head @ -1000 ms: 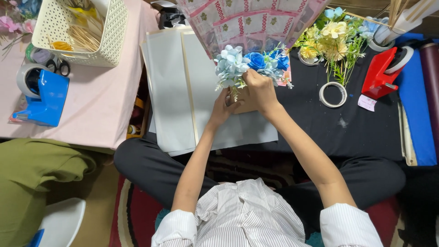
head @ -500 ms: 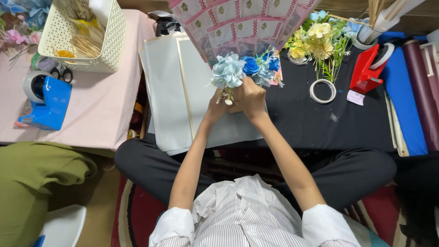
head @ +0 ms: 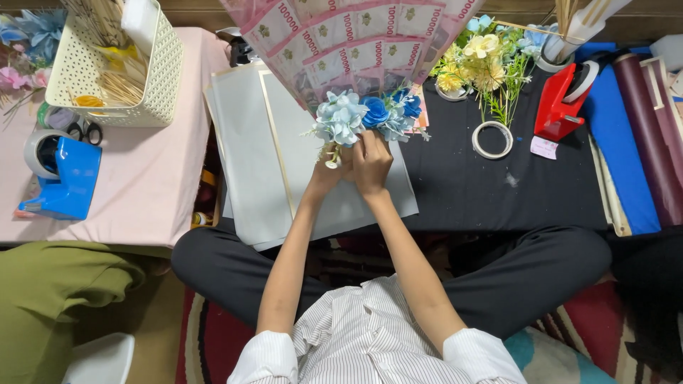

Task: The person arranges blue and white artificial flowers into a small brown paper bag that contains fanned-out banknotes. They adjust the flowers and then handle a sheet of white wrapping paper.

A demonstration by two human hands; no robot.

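A black counter (head: 498,192) is sitting beside a pink one (head: 142,185). Two tape holders are showing, one blue (head: 60,178) and one red (head: 562,99), plus one loose tape ring (head: 492,139) and one white basket (head: 121,67). The left hand (head: 329,169) and right hand (head: 371,160) are pressing together, both gripping the stem of one bouquet (head: 366,114) of blue flowers with fanned pink banknotes (head: 348,32), held over pale wrapping sheets (head: 263,156). Since a moment ago, the hands and bouquet are staying put.
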